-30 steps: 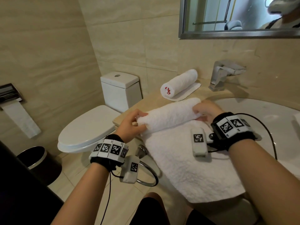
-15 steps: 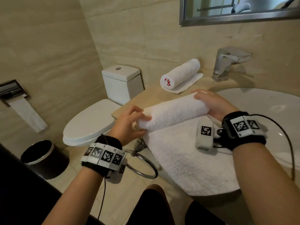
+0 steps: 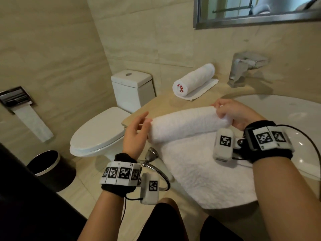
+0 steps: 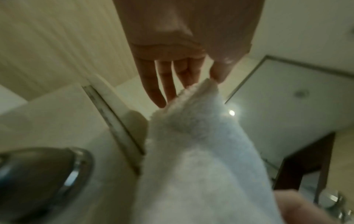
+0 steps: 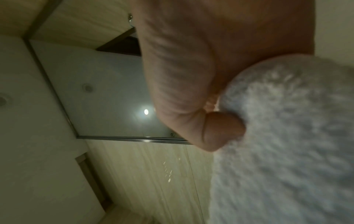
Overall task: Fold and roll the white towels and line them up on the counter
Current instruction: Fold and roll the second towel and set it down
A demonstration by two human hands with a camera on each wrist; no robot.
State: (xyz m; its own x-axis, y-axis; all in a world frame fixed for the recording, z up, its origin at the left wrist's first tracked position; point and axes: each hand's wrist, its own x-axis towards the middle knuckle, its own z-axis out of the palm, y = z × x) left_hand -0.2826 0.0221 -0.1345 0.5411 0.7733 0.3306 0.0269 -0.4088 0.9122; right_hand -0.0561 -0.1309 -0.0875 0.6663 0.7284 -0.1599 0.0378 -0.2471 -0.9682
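Half-rolled white towel [image 3: 187, 126] lies across the beige counter [image 3: 161, 103] and the near rim of the white sink [image 3: 295, 115]; rolled part at the far side, flat unrolled part [image 3: 205, 173] spreading toward the person and overhanging the counter edge.

Right hand [image 3: 234, 113] grips the right end of the roll, fingers curled over the top, thumb pressed into the terry in the right wrist view. Left hand [image 3: 137, 131] sits at the left end of the roll, fingers straight and spread; the left wrist view shows fingertips [image 4: 161, 100] just touching the towel edge [image 4: 193, 109], not curled round it.

Finished rolled towel [image 3: 194, 79] lies far on the counter, near the wall, left of the chrome faucet [image 3: 243, 70], with its loose flap flat underneath. Red embroidered mark on its near end, too small to read.

Surroundings: mirror [image 3: 251, 11] above the faucet, white toilet [image 3: 107, 129] with closed lid left of the counter, toilet paper holder [image 3: 15, 98] on the left wall, black bin [image 3: 50, 169] on the floor below it. Chrome towel ring [image 3: 156, 167] hangs under the counter's left edge, partly hidden by the left wrist.

Both wrists carry black bands with square black-and-white marker tags; no readable text.
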